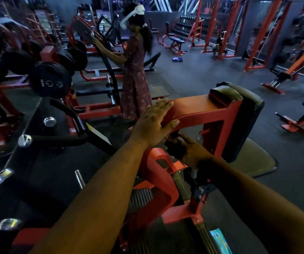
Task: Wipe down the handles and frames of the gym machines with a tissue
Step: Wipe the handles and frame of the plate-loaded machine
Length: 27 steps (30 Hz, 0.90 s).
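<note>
My left hand (154, 123) lies flat against the rounded end of the red frame arm (198, 109), fingers straight and together over its top, thumb pressed under its lower edge. No tissue shows under that palm or between those fingers; if one is there, the hand hides it. My right hand (184, 151) is just below the frame arm, in its shadow, fingers curled at the dark underside where the arm meets the red upright; I cannot tell whether they pinch a tissue or anything else, since that spot is too dark. The black back pad (239, 114) is fixed to the far end of the frame arm, beyond both hands. Left of the frame arm, a black foam-covered handle (55, 138) with a chrome end cap sticks out. Behind the frame arm, another person (134, 70) in a patterned dress stands touching a different machine.
</note>
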Each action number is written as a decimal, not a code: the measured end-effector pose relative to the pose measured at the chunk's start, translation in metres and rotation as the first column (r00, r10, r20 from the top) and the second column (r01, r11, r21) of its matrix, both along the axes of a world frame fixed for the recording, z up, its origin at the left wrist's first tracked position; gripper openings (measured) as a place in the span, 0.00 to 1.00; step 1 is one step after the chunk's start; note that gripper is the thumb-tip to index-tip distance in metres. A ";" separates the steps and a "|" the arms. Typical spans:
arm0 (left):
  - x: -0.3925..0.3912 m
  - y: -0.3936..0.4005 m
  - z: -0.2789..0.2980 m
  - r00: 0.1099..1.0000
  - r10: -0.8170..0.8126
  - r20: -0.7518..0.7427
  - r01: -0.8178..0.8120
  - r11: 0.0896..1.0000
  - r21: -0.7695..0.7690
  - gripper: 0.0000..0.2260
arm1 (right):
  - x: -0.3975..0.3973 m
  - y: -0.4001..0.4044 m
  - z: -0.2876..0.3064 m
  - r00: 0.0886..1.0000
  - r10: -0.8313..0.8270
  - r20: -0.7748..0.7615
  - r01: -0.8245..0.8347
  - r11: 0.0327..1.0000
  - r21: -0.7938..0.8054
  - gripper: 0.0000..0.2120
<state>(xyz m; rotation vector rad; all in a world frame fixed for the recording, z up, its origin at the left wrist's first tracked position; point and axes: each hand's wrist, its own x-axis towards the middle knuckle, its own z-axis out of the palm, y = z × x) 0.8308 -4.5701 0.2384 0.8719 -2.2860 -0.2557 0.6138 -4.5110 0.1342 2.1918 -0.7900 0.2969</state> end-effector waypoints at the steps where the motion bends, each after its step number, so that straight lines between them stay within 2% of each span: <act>1: 0.000 0.000 -0.001 1.000 0.000 0.002 0.000 1.000 -0.001 0.34 | -0.006 0.002 -0.011 0.996 -0.057 -0.074 0.057 0.998 0.008 0.17; 3: -0.001 -0.001 -0.001 1.000 0.004 0.011 -0.003 1.000 -0.005 0.34 | -0.005 0.006 -0.027 0.985 -0.131 -0.116 0.140 0.988 0.068 0.17; 6: -0.001 -0.001 -0.001 0.999 0.009 0.031 -0.009 1.000 -0.020 0.35 | 0.012 0.020 -0.038 0.978 -0.208 -0.034 0.210 0.953 0.219 0.17; 8: -0.001 -0.001 0.000 0.999 0.008 0.042 -0.007 1.000 -0.027 0.35 | 0.026 0.033 -0.036 0.967 -0.249 0.058 0.204 0.890 0.409 0.20; 9: -0.001 0.000 0.001 0.999 0.007 0.044 -0.006 1.000 -0.030 0.35 | 0.034 0.042 -0.031 0.943 -0.296 0.152 0.182 0.843 0.506 0.22; 11: -0.001 0.003 0.003 0.998 0.016 0.056 -0.013 0.999 -0.043 0.35 | 0.049 0.057 -0.015 0.821 -0.464 0.332 0.152 0.738 0.657 0.29; 13: 0.000 0.008 0.005 0.996 0.031 0.088 -0.024 0.997 -0.073 0.34 | 0.061 0.074 0.004 0.668 -0.610 0.426 0.122 0.655 0.746 0.33; 17: -0.003 0.019 0.006 0.985 0.105 0.140 -0.093 0.992 -0.090 0.34 | 0.060 0.108 0.033 0.390 -0.756 0.525 0.147 0.614 0.775 0.23; 20: -0.006 0.034 0.004 0.969 0.164 0.184 -0.152 0.985 -0.080 0.32 | 0.046 0.132 0.040 0.293 -0.783 0.548 0.183 0.609 0.772 0.16; 22: -0.011 0.051 0.003 0.961 0.175 0.212 -0.175 0.984 -0.018 0.35 | 0.034 0.152 0.048 0.190 -0.792 0.580 0.115 0.604 0.788 0.12; 24: -0.017 0.077 0.004 0.950 0.194 0.245 -0.212 0.976 0.049 0.39 | 0.021 0.174 0.058 0.191 -0.805 0.562 0.170 0.591 0.788 0.08; 27: -0.033 0.120 0.012 0.911 0.211 0.355 -0.232 0.972 0.018 0.39 | -0.002 0.206 0.071 0.235 -0.830 0.506 0.296 0.557 0.776 0.11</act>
